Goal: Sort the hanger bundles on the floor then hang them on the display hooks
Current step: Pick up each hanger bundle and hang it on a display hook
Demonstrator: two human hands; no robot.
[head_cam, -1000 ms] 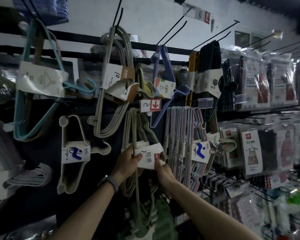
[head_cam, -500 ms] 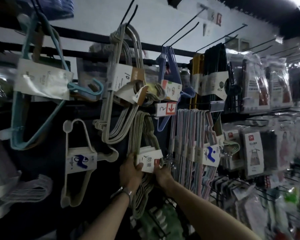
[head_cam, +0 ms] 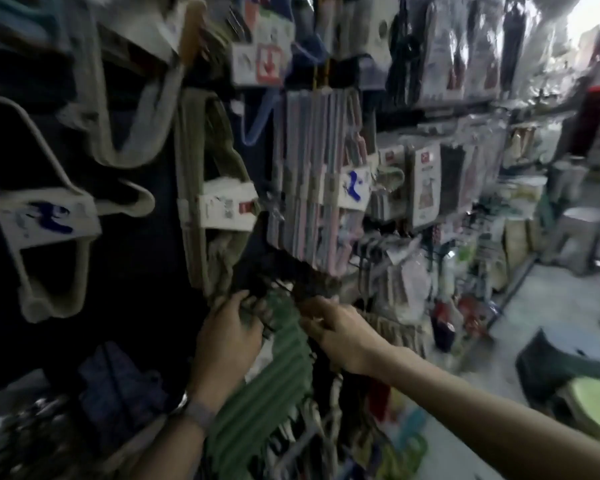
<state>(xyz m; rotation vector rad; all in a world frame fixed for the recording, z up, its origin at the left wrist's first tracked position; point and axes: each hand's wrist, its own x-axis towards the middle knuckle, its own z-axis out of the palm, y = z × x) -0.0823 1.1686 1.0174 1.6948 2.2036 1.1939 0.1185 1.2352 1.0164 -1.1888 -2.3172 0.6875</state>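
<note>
Left hand (head_cam: 230,336), right hand (head_cam: 340,329) in grip at green hanger bundle (head_cam: 274,379) top edge

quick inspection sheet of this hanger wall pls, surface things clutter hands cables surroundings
surface: dark display wall, hung with stock
job's things: green ribbed hanger bundle low, at the hands; olive hanger bundle with white label hanging above
clutter: pastel striped hanger bundle; white hanger bundle
hands: left hand grips the green bundle's top; right hand at its upper edge, grip blurred
cables: nothing seen
surroundings: grey aisle floor, lime round stool
</note>
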